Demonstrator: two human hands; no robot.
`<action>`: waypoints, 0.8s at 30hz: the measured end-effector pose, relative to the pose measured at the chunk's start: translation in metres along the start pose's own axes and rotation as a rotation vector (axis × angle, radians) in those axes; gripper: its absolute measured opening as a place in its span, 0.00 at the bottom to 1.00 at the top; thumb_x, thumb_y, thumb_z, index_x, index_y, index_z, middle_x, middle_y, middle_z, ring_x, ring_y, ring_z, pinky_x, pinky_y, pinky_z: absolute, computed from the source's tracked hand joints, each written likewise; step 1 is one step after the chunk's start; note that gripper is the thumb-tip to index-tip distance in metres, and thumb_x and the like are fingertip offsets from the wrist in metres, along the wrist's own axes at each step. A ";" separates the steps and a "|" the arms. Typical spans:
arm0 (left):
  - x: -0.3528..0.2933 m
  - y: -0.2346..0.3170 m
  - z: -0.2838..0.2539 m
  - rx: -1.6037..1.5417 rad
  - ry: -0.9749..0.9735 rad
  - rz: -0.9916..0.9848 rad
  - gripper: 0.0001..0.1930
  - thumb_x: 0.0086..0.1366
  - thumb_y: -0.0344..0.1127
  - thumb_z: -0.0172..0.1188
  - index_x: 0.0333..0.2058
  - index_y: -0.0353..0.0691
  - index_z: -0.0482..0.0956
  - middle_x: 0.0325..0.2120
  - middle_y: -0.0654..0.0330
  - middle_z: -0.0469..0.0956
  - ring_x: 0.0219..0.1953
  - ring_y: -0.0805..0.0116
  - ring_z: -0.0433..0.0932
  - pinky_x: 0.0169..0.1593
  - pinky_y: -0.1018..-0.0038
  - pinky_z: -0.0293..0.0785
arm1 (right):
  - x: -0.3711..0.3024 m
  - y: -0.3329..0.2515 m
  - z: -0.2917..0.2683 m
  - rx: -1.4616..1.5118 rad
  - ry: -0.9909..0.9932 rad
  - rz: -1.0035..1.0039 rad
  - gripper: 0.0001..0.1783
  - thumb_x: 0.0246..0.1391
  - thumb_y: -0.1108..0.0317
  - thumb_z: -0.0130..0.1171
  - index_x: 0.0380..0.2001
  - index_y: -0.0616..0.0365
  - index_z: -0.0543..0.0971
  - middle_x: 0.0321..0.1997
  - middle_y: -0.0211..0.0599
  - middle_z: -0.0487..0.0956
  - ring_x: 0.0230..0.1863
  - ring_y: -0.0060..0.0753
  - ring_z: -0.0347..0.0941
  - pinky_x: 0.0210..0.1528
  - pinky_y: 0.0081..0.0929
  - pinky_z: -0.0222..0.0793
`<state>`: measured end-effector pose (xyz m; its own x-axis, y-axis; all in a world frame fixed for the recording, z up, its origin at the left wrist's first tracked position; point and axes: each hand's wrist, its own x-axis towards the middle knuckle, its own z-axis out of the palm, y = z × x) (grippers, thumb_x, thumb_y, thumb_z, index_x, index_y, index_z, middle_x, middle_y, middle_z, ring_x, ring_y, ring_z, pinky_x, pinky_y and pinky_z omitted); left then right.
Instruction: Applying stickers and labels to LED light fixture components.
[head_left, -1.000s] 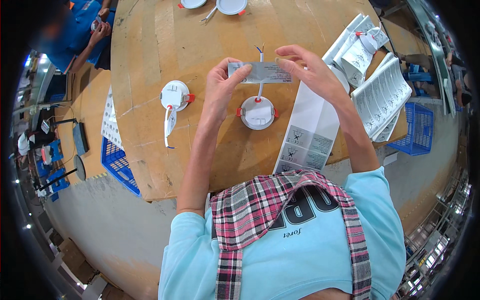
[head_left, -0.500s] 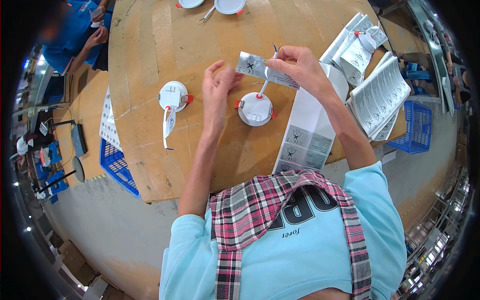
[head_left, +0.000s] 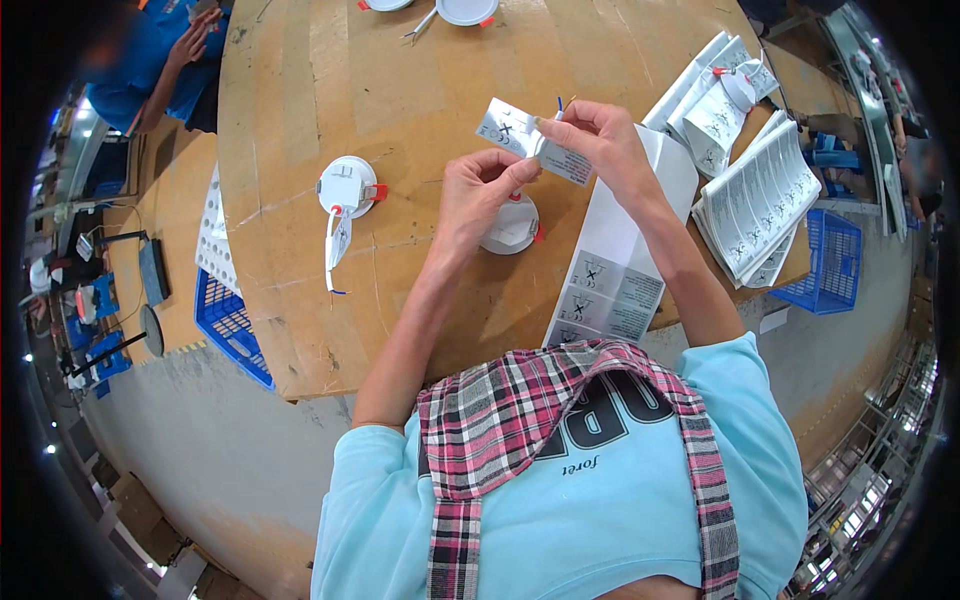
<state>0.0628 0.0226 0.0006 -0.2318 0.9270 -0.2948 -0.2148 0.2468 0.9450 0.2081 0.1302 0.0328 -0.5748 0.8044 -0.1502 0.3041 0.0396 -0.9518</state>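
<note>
A silver printed label (head_left: pixel 508 126) lies across the cable of a small round white downlight (head_left: pixel 514 234) on the table. My right hand (head_left: pixel 604 146) pinches the label near the cable's bare wire ends. My left hand (head_left: pixel 480 194) is closed just below, thumb and fingertips pinching the cable where the label crosses it. It hides part of the downlight and its orange-red clips. To the left sits another downlight (head_left: pixel 347 186), with a label (head_left: pixel 341 238) folded round its cable. Under my right forearm is a white label sheet (head_left: pixel 622 262).
Stacks of label sheets (head_left: pixel 757 196) lie at the right, with another downlight (head_left: pixel 738 90) on them. More round lights (head_left: pixel 467 10) are at the far edge. Blue baskets (head_left: pixel 826 262) stand beside the table. A co-worker in blue (head_left: pixel 160 60) is at the far left.
My left hand has moved right and closed in a pinch at the label and cable. The label has tilted, and my right hand has shifted slightly right with it.
</note>
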 end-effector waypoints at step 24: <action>0.075 -0.011 0.000 -0.588 -0.759 -0.303 0.22 0.63 0.40 0.56 0.50 0.30 0.67 0.44 0.50 0.74 0.39 0.61 0.79 0.52 0.65 0.76 | -0.008 -0.011 -0.018 -0.079 -0.142 -0.249 0.08 0.46 0.64 0.66 0.29 0.54 0.82 0.48 0.27 0.73 0.53 0.30 0.63 0.49 0.27 0.68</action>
<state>0.0481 0.0889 -0.0320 0.5322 0.8334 -0.1492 -0.6462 0.5137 0.5644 0.2234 0.1337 0.0489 -0.7377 0.6737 0.0440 0.1954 0.2755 -0.9412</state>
